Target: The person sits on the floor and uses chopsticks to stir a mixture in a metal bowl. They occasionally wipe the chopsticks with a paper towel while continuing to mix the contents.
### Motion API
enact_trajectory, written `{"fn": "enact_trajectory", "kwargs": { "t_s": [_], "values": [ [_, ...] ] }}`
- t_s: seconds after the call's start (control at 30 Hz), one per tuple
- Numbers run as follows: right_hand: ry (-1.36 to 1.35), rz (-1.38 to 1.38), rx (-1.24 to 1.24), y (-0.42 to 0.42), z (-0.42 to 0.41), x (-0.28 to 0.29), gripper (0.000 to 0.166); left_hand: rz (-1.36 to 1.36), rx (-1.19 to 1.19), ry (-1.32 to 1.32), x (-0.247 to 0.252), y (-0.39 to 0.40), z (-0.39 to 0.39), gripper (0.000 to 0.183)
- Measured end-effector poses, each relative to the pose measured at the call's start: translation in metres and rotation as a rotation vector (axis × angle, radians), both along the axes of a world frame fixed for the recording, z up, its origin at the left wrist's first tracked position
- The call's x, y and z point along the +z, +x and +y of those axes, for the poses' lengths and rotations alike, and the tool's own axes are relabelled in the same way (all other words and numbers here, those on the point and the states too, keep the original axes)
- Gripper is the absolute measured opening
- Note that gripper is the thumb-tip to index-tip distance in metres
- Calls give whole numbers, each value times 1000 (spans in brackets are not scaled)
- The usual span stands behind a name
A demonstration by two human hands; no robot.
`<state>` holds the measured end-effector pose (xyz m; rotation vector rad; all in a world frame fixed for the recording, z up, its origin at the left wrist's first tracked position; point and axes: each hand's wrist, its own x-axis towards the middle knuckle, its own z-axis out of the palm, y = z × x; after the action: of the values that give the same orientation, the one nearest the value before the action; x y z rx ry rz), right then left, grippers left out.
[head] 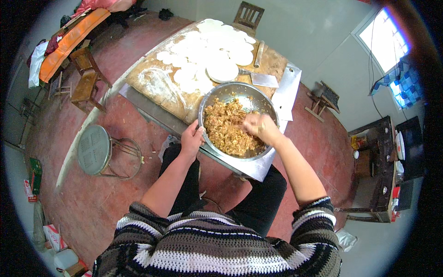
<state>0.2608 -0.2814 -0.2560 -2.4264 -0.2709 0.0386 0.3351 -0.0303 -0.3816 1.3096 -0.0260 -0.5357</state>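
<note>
A large stainless steel bowl (258,90) stands at the near end of the table, in front of me. Brown chopped filling (225,130) is heaped in it, mostly toward its left side. My left hand (192,138) grips the bowl's rim at the lower left, thumb on top. Over the right part of the bowl is my right hand (262,128), fingers curled and blurred by motion at the filling; whether it holds a utensil I cannot tell. Just beyond the bowl lies a stack of round dough wrappers (222,72), with a cleaver (263,80) to its right.
Many flat dough rounds (211,41) cover the floured wooden board (145,85). A rolling pin (259,54) lies at the board's right. A metal sheet (290,83) edges the table. To the left stand a round stool (93,149) and a wooden chair (86,85).
</note>
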Motion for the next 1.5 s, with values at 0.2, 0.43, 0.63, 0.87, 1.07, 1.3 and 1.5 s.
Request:
{"fn": "enact_trajectory", "kwargs": {
  "t_s": [0.2, 0.43, 0.63, 0.87, 1.07, 1.3, 1.5],
  "values": [
    [2, -134, -34, -67, -7, 16, 24, 39, 28, 69, 7, -5, -4, 39],
    [590, -212, -830, -20, -63, -26, 28, 40, 47, 23, 12, -6, -4, 39],
    [949, -117, -770, 49, -74, -96, 28, 10, 5, 29, 14, -6, -3, 40],
    [691, 74, -247, 65, -14, -53, 31, 34, 18, 57, 7, -3, -2, 40],
    [-61, -24, 192, -1, 7, 12, 33, 7, -36, 22, -1, 0, 2, 40],
    [60, -100, -61, -69, 1, 38, 21, 41, 5, -12, 10, -7, -6, 38],
    [384, 54, -347, -75, 64, 45, 19, 22, 30, 28, 7, -7, -4, 35]
  ]
}}
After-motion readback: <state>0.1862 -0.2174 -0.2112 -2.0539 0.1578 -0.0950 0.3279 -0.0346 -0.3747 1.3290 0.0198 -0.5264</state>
